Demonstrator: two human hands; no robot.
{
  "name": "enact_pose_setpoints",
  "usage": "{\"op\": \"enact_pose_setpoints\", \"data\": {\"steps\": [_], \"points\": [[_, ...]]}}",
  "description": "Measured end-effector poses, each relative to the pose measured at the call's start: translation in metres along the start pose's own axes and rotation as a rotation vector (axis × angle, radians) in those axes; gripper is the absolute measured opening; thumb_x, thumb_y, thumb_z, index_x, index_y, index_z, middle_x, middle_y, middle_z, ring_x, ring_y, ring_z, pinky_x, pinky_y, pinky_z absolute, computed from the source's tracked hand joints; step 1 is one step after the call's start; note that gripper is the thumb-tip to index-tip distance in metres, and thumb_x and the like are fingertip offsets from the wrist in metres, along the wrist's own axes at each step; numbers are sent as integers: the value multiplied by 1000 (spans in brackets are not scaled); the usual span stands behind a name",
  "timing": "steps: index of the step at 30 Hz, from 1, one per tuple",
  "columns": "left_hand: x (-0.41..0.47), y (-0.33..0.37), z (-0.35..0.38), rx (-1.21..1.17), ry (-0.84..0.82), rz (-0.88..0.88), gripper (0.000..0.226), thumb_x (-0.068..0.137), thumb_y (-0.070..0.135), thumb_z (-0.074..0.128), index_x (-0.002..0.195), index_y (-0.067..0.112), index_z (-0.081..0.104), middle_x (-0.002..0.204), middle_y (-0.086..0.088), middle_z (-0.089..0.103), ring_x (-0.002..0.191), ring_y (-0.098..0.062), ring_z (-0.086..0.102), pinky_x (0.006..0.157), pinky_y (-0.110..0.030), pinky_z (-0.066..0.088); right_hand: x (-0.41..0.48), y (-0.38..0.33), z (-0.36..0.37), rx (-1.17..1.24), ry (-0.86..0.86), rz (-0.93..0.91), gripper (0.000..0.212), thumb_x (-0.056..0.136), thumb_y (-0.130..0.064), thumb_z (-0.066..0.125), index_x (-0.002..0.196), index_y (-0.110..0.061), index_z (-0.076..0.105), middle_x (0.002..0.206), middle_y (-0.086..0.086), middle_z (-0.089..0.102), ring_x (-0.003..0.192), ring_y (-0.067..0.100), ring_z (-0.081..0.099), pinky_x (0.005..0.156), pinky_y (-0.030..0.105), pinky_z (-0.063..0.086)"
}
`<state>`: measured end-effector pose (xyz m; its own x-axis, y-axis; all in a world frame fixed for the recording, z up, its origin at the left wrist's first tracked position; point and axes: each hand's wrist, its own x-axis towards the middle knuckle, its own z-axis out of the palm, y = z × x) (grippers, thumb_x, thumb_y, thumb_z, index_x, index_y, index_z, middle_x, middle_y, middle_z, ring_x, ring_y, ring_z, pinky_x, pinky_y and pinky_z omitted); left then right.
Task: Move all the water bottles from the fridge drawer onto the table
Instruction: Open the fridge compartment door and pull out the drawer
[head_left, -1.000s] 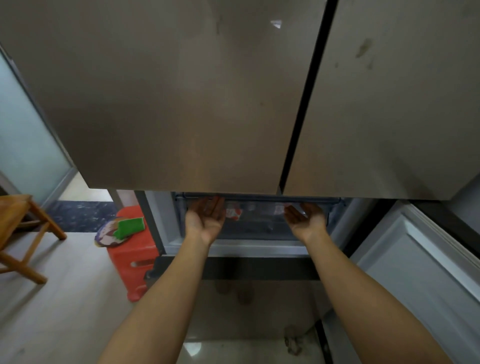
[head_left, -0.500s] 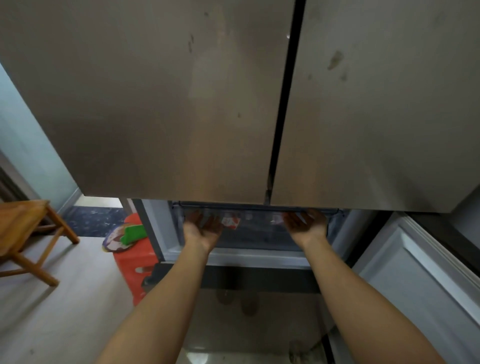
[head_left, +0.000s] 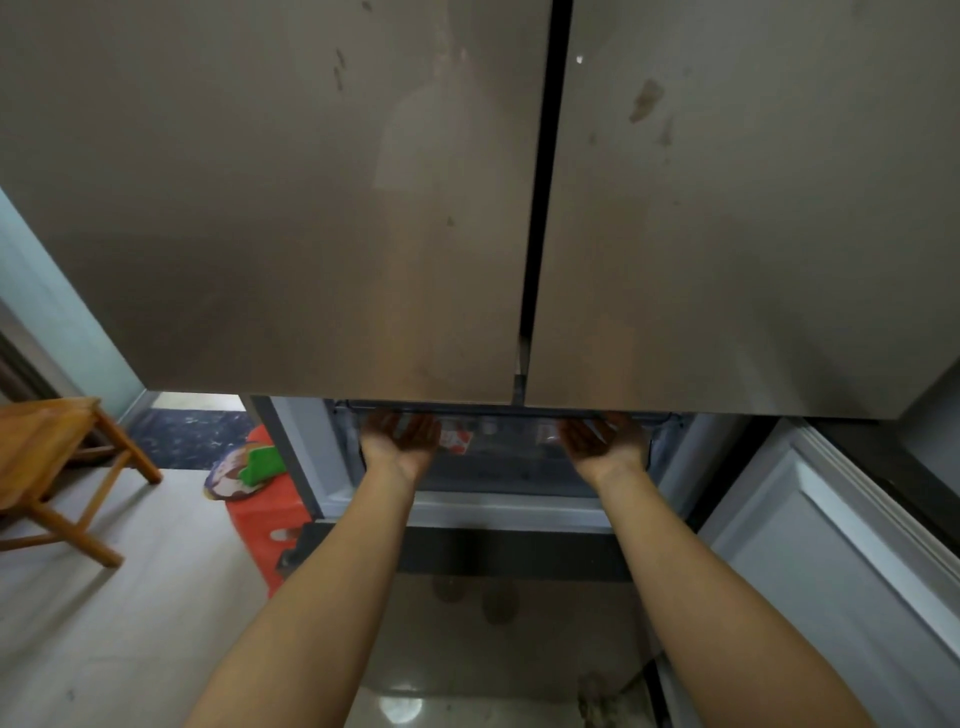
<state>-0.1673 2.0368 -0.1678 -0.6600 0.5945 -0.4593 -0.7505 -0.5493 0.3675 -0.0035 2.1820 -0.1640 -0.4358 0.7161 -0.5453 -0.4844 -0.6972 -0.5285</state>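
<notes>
The clear fridge drawer (head_left: 498, 467) sits in the open lower compartment, below the two closed upper doors (head_left: 363, 208). My left hand (head_left: 397, 439) and my right hand (head_left: 597, 441) reach in palm up, fingers hooked at the drawer's top front rim; the doors' lower edge hides the fingertips. Through the drawer front I see a water bottle's red-and-white label (head_left: 456, 440) between my hands, and a faint second bottle (head_left: 545, 432) near my right hand. A wooden table (head_left: 47, 441) stands at the left.
The lower fridge door (head_left: 831, 561) is swung open on the right. A red plastic stool (head_left: 265, 525) with a green object (head_left: 264, 461) on it stands against the fridge's left side. Tiled floor (head_left: 130, 623) lies between it and the wooden table.
Both hands moved up and deeper, from hovering open in front of the drawer to its top rim. My view shifted left and closer to the fridge.
</notes>
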Motion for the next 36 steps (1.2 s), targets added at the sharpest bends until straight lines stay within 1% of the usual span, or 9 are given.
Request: {"op": "enact_pose_setpoints", "data": {"steps": [3, 9, 11, 13, 19, 22, 26, 32, 36], "points": [[0, -1, -1, 85, 84, 5, 25, 97, 20, 37, 77, 15, 51, 76, -8, 53, 67, -21, 49, 50, -24, 49, 4, -7, 0, -154, 12, -5, 21, 95, -17, 39, 81, -8, 52, 74, 10, 61, 72, 24, 56, 60, 31, 51], [8, -1, -7, 176, 114, -24, 25, 92, 17, 43, 68, 14, 42, 65, -10, 48, 64, -20, 41, 57, -31, 43, 4, 0, -12, -203, 75, -2, 28, 95, -12, 36, 68, -14, 44, 68, 9, 47, 52, 20, 50, 56, 25, 36], [8, -2, -6, 147, 102, -24, 24, 93, 16, 41, 69, 14, 42, 71, -10, 44, 64, -21, 40, 61, -33, 39, 6, 3, -15, -131, 81, 9, 23, 95, -13, 35, 77, -14, 49, 94, 10, 55, 80, 22, 63, 69, 28, 40], [10, -2, -8, 133, 104, 8, 23, 95, 16, 38, 72, 15, 45, 77, -9, 42, 67, -22, 42, 63, -33, 37, 7, 1, -13, 5, 102, 12, 29, 98, -16, 32, 119, -14, 51, 137, 16, 42, 127, 29, 43, 97, 34, 38], [18, 1, -23, 13, 121, 7, 24, 97, 14, 30, 78, 11, 44, 83, -11, 46, 74, -25, 48, 70, -37, 41, 8, -1, -19, 74, 103, 12, 45, 100, -18, 29, 144, -11, 25, 147, 18, 33, 134, 30, 35, 107, 38, 30], [19, 2, -29, 46, 124, -9, 19, 96, 16, 34, 81, 11, 45, 84, -12, 50, 76, -26, 54, 67, -37, 42, 7, 0, -24, 87, 76, 19, 39, 99, -17, 30, 137, -13, 36, 145, 18, 35, 133, 30, 37, 105, 38, 31], [22, 1, -31, 105, 122, -2, 19, 98, 21, 35, 85, 17, 48, 84, -10, 55, 76, -23, 56, 64, -34, 47, 5, 0, -23, 68, 55, 45, 20, 97, -16, 34, 81, -15, 46, 144, 16, 38, 133, 29, 38, 105, 38, 31], [20, 2, -43, 84, 45, -57, 27, 98, 20, 38, 72, 18, 40, 41, -3, 54, 39, -15, 57, 42, -22, 49, 1, 5, -31, 60, 29, 62, 21, 94, -12, 40, 74, -14, 46, 93, 11, 54, 94, 25, 53, 96, 35, 37], [11, 2, -49, 144, 40, -58, 23, 98, 21, 40, 76, 19, 45, 56, -3, 58, 55, -15, 61, 52, -27, 51, -7, 5, -38, 59, 13, 66, 18, 94, -11, 42, 77, -13, 48, 122, 15, 49, 100, 27, 55, 99, 35, 35]]}}
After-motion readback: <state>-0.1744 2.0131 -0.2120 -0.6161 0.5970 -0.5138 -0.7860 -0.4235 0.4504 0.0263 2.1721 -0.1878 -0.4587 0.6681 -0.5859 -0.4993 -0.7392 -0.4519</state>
